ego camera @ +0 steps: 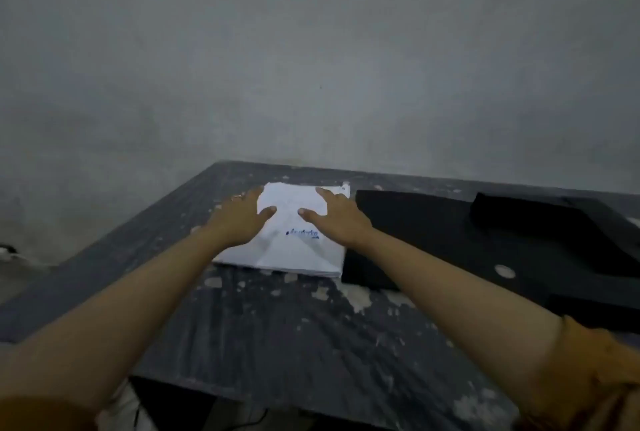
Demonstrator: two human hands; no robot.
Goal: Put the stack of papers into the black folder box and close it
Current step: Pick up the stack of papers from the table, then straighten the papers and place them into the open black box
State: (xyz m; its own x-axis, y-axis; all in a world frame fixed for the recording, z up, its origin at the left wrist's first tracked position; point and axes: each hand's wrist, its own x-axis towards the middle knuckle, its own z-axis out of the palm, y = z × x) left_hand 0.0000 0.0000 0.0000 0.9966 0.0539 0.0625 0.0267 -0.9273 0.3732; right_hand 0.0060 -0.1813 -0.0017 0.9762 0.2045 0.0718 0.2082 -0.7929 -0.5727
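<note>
A white stack of papers with a small blue mark on top lies flat on the worn dark table. My left hand rests on the stack's left side, fingers spread, a ring on one finger. My right hand lies on the stack's right side, fingers spread, thumb pointing inward. Neither hand grips the stack. The black folder box lies open directly to the right of the papers, its lid spread out further right, with a round silver snap on it.
A grey wall stands right behind the table's far edge. The table's left edge runs diagonally, with floor beyond it. The near table edge is at the bottom, with a cable visible beneath.
</note>
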